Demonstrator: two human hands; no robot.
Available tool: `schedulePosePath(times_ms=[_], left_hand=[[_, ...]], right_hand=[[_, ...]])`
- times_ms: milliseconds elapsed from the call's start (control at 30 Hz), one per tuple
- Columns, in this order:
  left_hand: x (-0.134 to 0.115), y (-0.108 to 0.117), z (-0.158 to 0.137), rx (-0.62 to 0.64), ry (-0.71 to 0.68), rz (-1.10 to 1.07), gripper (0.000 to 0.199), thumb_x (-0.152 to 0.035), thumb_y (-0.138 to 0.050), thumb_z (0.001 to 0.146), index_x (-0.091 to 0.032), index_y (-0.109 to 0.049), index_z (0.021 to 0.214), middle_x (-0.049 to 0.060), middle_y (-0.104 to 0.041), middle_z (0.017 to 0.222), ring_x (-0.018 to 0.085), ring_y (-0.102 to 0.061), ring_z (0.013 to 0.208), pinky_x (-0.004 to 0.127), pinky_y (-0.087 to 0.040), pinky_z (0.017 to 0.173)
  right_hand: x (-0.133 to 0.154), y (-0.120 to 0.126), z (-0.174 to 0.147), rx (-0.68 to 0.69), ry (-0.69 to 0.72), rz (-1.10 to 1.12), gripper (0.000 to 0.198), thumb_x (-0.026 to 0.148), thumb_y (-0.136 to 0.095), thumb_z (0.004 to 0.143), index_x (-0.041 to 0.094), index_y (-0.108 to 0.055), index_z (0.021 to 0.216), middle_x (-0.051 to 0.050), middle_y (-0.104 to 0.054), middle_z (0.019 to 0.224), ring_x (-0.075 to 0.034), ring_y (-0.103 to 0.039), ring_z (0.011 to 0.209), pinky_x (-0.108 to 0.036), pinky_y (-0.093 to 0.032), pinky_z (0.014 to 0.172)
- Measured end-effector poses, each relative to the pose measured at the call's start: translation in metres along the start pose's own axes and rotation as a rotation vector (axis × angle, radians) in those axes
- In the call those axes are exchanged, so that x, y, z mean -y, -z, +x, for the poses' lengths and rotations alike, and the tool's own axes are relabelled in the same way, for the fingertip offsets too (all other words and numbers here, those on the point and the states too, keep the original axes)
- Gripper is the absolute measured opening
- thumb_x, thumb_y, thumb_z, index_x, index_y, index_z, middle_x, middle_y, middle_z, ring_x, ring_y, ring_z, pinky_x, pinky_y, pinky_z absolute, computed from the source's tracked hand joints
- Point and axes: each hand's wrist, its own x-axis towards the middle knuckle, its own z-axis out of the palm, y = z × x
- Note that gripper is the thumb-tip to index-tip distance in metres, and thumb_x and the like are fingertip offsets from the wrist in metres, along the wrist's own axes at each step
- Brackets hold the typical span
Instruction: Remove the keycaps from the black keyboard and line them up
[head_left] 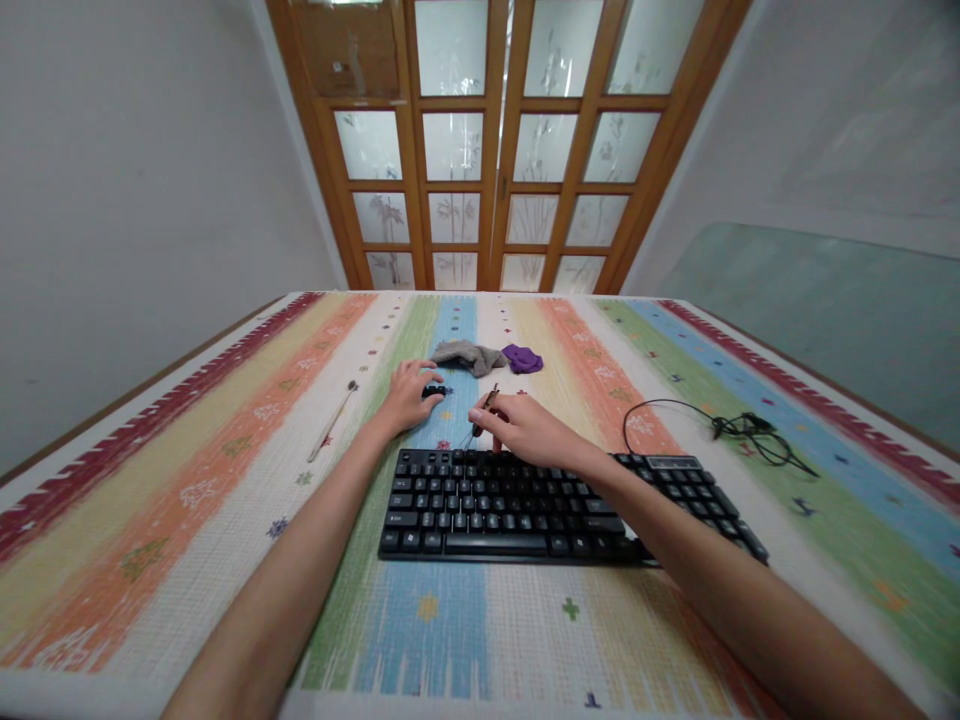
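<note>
Cannot make out any word, brand or number for certain. See only pale characters on the keyboard (536, 508), lower centre of the frame, too small and blurred to read, and a tiny whitish label (339, 67) on the cardboard (356, 35), upper left, equally illegible.

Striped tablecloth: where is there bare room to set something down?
Bare patches: left of the slim dark-tipped stick; between the forearms, nearer than the keyboard; right of the coiled cable. Crowded: the strip between keyboard and grey cloth, where the left hand is at a small black piece and the right hand holds a dark tool.
</note>
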Motion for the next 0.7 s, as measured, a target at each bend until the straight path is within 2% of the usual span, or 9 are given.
schedulePosePath(times_ms=[167, 367, 467, 600, 700], left_hand=[[-0.003, 0.003, 0.001, -0.017, -0.006, -0.016, 0.028, -0.022, -0.072, 0.078, -0.021, -0.065, 0.105, 0.008, -0.058, 0.124, 0.031, -0.045, 0.122, 0.051, -0.038, 0.104], [-0.009, 0.006, 0.003, -0.040, -0.023, -0.017, 0.024, -0.025, -0.067, 0.081, -0.020, -0.066, 0.105, 0.008, -0.060, 0.123, 0.030, -0.045, 0.121, 0.049, -0.037, 0.104], [-0.012, 0.007, 0.003, -0.027, -0.031, -0.009, 0.022, -0.023, -0.066, 0.080, -0.020, -0.067, 0.102, 0.008, -0.060, 0.123, 0.030, -0.046, 0.120, 0.049, -0.038, 0.101], [-0.017, 0.010, 0.002, -0.015, -0.037, 0.016, 0.017, -0.021, -0.064, 0.079, -0.021, -0.068, 0.096, 0.008, -0.060, 0.124, 0.031, -0.046, 0.120, 0.049, -0.040, 0.098], [-0.018, 0.011, 0.003, -0.008, -0.048, 0.012, 0.018, -0.020, -0.064, 0.079, -0.021, -0.068, 0.097, 0.008, -0.060, 0.124, 0.031, -0.045, 0.121, 0.049, -0.040, 0.098]], right_hand=[[-0.010, -0.007, 0.000, 0.001, -0.041, 0.135, 0.031, 0.031, -0.045, 0.100, 0.012, -0.064, 0.085, -0.008, -0.073, 0.084, -0.011, -0.063, 0.054, -0.024, -0.046, 0.058], [-0.003, -0.021, -0.004, -0.041, -0.054, 0.108, 0.031, 0.034, -0.046, 0.100, 0.013, -0.064, 0.085, -0.005, -0.071, 0.075, -0.012, -0.063, 0.057, -0.024, -0.045, 0.060], [0.006, -0.025, -0.005, -0.035, -0.006, 0.008, 0.030, 0.035, -0.047, 0.100, 0.014, -0.065, 0.088, -0.006, -0.072, 0.076, -0.015, -0.065, 0.065, -0.026, -0.044, 0.064], [0.020, -0.031, -0.006, -0.038, 0.036, -0.275, 0.030, 0.036, -0.047, 0.100, 0.015, -0.066, 0.091, -0.011, -0.074, 0.088, -0.022, -0.068, 0.079, -0.030, -0.044, 0.069], [0.031, -0.037, -0.008, -0.016, 0.041, -0.445, 0.035, 0.038, -0.042, 0.101, 0.013, -0.066, 0.097, -0.015, -0.074, 0.090, -0.025, -0.069, 0.078, -0.032, -0.045, 0.067]])
